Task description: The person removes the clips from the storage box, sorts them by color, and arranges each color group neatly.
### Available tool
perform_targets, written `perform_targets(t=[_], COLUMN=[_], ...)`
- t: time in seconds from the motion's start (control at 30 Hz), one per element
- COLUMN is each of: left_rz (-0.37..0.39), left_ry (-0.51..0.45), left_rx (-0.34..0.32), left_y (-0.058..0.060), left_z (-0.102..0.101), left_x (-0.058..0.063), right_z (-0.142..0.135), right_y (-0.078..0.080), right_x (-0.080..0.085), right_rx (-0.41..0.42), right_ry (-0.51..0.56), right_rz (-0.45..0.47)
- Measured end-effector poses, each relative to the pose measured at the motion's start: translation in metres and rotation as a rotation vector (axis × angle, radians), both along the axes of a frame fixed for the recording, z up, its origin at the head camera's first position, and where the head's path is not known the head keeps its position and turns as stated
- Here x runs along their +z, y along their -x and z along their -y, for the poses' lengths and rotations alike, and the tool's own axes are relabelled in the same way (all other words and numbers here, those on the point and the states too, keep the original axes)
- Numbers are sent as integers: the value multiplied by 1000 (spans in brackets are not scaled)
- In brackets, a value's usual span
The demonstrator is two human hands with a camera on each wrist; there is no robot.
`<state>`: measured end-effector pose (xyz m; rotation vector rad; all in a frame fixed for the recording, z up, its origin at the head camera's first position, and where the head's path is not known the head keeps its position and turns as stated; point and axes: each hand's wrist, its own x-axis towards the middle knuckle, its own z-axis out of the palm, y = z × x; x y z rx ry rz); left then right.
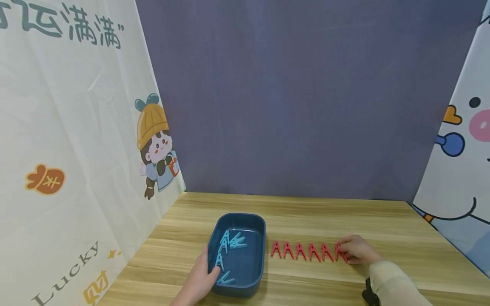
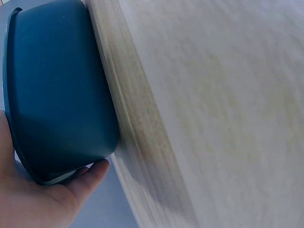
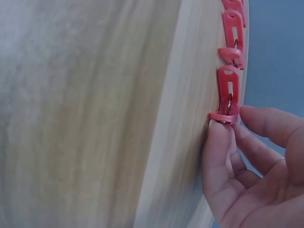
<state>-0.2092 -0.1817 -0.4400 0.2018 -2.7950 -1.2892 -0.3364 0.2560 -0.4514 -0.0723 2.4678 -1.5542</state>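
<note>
My left hand (image 1: 203,274) grips the near left wall of a dark blue plastic bin (image 1: 246,265), its thumb over the rim. In the left wrist view the bin's outer side (image 2: 61,90) fills the upper left, with the fingers at its end. Several light blue clothespins (image 1: 237,241) lie inside, mostly along the left side. To the right, several red clothespins (image 1: 300,251) stand in a straight row on the table. At the right end of that row, my right hand (image 1: 357,250) pinches the last red clothespin (image 3: 228,92) by its side with thumb and fingertips.
The wood-grain table (image 1: 306,284) runs back to a dark grey-blue cloth (image 1: 294,97). A printed white sheet (image 1: 95,140) hangs on the left and another printed sheet (image 1: 451,178) on the right. A black strap (image 1: 369,293) shows by the right sleeve.
</note>
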Motion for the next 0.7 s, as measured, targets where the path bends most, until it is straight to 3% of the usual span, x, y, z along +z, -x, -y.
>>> perform_targets(t=[0.47, 0.7], left_rz=[10, 6], left_ry=[-6, -16], left_rx=[6, -7], left_y=[1, 1], left_z=[0, 1], left_x=[-1, -1], right_z=[2, -3], right_y=[1, 5], right_x=[-1, 14], right_rx=[-22, -15], right_ry=[-62, -60], right_rz=[-28, -64])
